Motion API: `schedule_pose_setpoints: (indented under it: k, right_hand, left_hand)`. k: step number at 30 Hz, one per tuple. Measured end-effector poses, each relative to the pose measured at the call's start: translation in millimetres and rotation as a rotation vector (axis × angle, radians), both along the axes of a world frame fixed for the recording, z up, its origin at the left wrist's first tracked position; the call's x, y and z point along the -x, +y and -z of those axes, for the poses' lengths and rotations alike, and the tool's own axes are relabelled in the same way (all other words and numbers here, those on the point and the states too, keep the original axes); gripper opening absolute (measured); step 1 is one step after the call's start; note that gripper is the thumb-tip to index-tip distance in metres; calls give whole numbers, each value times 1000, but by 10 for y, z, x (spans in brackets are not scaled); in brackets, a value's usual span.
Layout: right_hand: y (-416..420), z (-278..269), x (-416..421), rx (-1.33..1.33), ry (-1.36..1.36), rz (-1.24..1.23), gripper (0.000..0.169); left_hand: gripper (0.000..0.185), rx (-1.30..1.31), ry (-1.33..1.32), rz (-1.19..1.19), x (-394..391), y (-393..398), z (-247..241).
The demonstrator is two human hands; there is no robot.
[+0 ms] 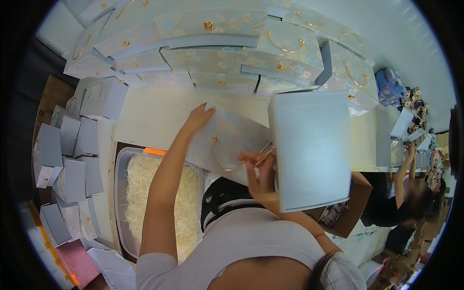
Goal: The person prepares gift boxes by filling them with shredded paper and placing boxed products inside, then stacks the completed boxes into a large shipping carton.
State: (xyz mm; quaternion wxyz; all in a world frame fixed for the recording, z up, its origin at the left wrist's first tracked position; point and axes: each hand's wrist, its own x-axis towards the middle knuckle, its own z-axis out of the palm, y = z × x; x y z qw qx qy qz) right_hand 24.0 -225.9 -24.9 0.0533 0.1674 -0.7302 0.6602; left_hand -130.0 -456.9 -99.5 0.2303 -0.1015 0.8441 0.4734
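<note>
Lying before me is a pale blue-grey floral gift box (235,136) with a curved gold handle (214,156). My left hand (200,117) grips its far left corner, thumb on the face and fingers over the edge. My right hand (262,172) is raised over the near right part of this box, its fingers curled around a gold handle. That handle seems to belong to a second gift box (311,148), held up at the right with a plain light-blue side towards me. This second box hides part of the floral one and of the table behind.
Stacked floral drawer boxes (214,59) line the table's back. More boxes (70,177) stand at the left. A plastic tub of shredded filler (156,203) sits by my left arm. A cardboard carton (357,208) is at the right, where a co-worker (402,195) handles an open box.
</note>
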Motion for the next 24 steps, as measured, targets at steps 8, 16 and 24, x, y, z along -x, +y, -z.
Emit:
schedule_pose_setpoints:
  k: [8, 16, 24]
  right_hand:
    - [930, -343, -2, 573, -313, 296, 12]
    - [2016, -487, -158, 150, -658, 628, 6]
    - [2735, -434, 233, -1382, -177, 391, 20]
  left_hand:
    - [71, 720, 691, -10, -683, 782, -404]
    - [77, 594, 548, 485, -1393, 1442, -240]
    - [65, 610, 772, 1169, -1161, 473, -300]
